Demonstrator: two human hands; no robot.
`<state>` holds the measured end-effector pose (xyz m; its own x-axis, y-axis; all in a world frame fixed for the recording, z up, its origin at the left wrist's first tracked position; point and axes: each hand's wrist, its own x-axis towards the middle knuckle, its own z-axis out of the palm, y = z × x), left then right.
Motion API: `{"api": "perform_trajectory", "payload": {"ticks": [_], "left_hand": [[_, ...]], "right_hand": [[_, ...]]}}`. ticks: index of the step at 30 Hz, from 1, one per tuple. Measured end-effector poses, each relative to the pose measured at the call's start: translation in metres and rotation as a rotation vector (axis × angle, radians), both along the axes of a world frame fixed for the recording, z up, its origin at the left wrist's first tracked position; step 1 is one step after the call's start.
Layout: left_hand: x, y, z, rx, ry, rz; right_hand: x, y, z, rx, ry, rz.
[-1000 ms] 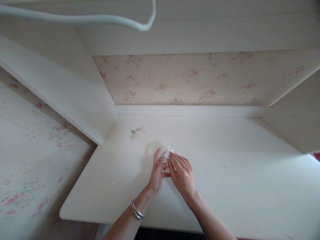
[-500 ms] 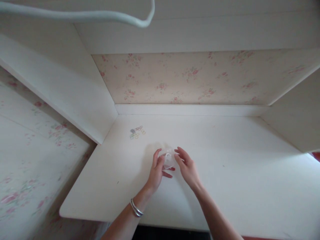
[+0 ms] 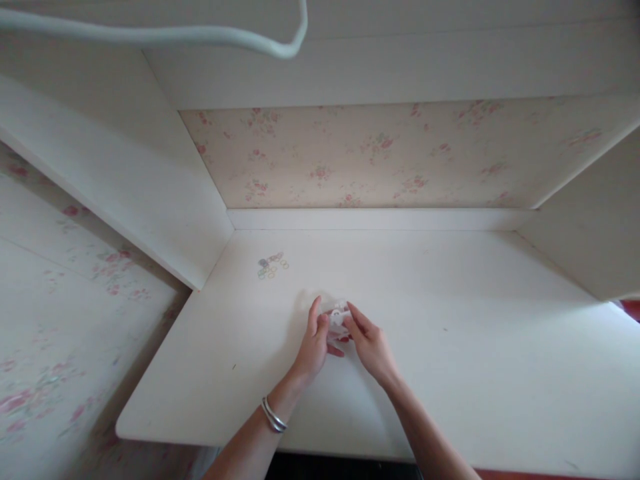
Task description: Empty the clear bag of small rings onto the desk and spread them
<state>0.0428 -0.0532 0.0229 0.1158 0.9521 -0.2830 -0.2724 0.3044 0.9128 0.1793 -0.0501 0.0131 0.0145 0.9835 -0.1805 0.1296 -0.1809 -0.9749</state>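
Between my hands is a small clear plastic container (image 3: 337,322) with a white part on top; its exact kind is hard to make out. My left hand (image 3: 315,340) grips it from the left, thumb on top and fingers beneath. On the other side, my right hand (image 3: 367,337) has its thumb and index finger closed on the container's right edge. Farther off to the left, several small coloured elastic bands (image 3: 271,265) lie in a loose cluster on the white desk (image 3: 400,280).
White panels stand at the left (image 3: 165,193) and right, with an overhead cabinet (image 3: 350,67) above. A white cable (image 3: 150,33) hangs across the upper left. A tiny dark scrap (image 3: 233,367) lies on the desk, whose rounded corner is at lower left.
My right hand has come in to the left, and its thumb and fingers have closed on the container. The left hand has stayed around it.
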Motion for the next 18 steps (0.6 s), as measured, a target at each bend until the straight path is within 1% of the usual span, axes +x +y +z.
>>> {"api": "perform_trajectory", "payload": {"ticks": [2, 4, 6, 8, 11, 13, 16, 18], "left_hand": [[-0.001, 0.001, 0.001, 0.005, -0.021, -0.034], [-0.002, 0.001, 0.001, 0.004, -0.036, -0.101], [-0.003, 0.003, 0.000, -0.004, -0.044, -0.162], [-0.003, 0.004, 0.000, -0.017, -0.041, -0.184], [-0.003, 0.005, 0.003, -0.022, 0.001, -0.150], [-0.002, 0.006, 0.004, -0.021, 0.044, -0.129], [-0.001, 0.007, 0.004, -0.020, 0.056, -0.107], [-0.001, 0.007, 0.002, -0.014, 0.033, -0.069]], "right_hand": [[0.002, 0.001, 0.002, -0.006, 0.093, -0.024], [0.005, 0.003, 0.005, -0.023, 0.133, -0.045], [0.008, 0.005, 0.007, -0.035, 0.108, -0.047], [0.010, 0.005, 0.010, -0.029, 0.078, -0.024], [0.008, 0.004, 0.012, -0.001, 0.078, 0.019], [0.006, 0.002, 0.012, -0.003, 0.105, 0.021], [0.007, -0.001, 0.011, -0.079, 0.171, 0.014], [0.011, -0.003, 0.011, -0.126, 0.220, 0.037]]}}
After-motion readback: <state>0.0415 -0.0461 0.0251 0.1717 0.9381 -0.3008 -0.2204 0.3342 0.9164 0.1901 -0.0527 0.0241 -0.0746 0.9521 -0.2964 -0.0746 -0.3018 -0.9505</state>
